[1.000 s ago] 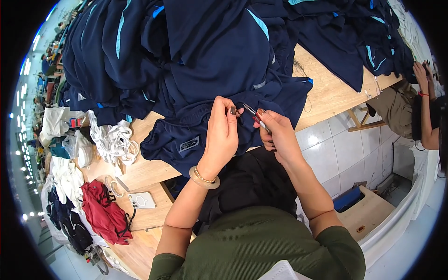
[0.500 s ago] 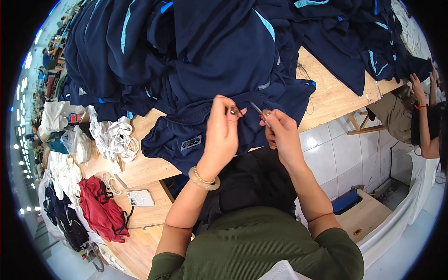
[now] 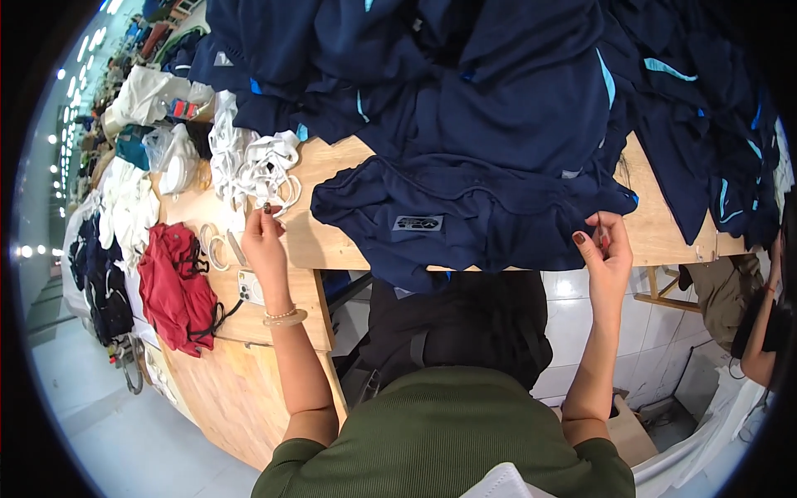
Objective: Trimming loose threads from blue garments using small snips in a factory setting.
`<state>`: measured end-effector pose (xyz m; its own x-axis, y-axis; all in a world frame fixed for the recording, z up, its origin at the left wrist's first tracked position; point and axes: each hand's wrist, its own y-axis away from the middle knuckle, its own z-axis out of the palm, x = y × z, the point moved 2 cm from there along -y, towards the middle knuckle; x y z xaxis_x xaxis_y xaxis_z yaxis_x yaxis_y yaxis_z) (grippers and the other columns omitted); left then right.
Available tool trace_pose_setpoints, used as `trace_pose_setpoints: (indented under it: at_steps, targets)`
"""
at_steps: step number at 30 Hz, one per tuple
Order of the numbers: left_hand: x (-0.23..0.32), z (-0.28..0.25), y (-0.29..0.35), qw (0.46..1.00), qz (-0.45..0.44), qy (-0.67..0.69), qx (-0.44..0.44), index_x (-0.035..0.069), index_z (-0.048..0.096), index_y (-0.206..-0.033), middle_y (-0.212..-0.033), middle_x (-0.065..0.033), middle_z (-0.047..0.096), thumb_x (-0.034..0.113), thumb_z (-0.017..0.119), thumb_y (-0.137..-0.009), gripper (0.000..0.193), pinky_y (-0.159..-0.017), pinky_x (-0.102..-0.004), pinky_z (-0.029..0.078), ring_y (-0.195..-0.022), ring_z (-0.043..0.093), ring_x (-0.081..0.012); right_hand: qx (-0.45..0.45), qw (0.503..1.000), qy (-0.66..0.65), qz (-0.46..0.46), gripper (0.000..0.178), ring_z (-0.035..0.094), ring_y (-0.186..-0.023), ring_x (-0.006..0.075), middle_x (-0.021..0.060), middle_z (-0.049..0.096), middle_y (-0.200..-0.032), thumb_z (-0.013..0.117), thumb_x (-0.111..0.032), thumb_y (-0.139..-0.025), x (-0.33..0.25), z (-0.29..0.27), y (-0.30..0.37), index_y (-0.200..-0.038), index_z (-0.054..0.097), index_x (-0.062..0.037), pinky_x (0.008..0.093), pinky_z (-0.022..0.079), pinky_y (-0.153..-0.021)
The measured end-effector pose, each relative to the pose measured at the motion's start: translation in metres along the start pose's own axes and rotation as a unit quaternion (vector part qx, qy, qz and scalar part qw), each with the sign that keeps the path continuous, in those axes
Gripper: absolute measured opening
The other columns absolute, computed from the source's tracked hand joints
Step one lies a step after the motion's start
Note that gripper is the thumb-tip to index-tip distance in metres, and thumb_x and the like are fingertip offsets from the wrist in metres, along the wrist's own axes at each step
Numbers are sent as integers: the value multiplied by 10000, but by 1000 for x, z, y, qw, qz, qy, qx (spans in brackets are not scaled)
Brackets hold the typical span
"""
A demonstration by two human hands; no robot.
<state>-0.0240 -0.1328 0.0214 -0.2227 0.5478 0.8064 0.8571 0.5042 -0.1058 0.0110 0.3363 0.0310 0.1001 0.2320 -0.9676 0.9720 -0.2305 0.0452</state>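
1. Head view: navy garment pile (image 3: pixel 531 100) filled the far side of the wooden table (image 3: pixel 324 249). Everything sat further right in frame than half a second earlier; head had likely turned left.
2. Navy garment (image 3: pixel 490 236) lay just in front of the pile along the near table edge, part of it drooping over. More of its front showed, since both hands had come off the middle.
3. White cord bundle (image 3: pixel 232 158) sat left of the garment, apart from it.
4. Left hand (image 3: pixel 267 253) had swung out to the near end of those cords, clear of the garment, fingertips close together. Couldn't tell if they pinched anything.
5. Right hand (image 3: pixel 610 249) was at the garment's right end, thumb and forefinger slightly apart, other fingers curled. Cloth contact unclear. Hands well apart vs close together before: I'd read the two-handed close work as broken off or paused.
6. Grey patch (image 3: pixel 418 222) faced up, unobstructed.
7. Slim metal tool, visible in the right hand earlier: no blade showed now. Possibly palmed; couldn't confirm.
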Motion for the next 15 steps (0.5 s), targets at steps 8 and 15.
trace_pose_setpoints:
  at_steps: [8,15]
  targets:
    - [-6,27,8,989,-59,113,-78,-31,617,-1028,-956,-69,644,126,442,-980,240,-675,-234,503,-814,597,-110,76,996,24,-47,130,510,-805,59,0,566,-857,546,39,-897,1,8,2,-983,643,46,179,419,-805]
    - [-19,47,17,922,-213,280,-161,-55,579,-1092,-933,-59,602,62,421,-965,234,-743,-269,546,-816,591,-120,70,995,56,-40,204,356,-617,35,-54,385,-723,563,-23,-901,17,4,-4,-1077,655,21,165,300,-555]
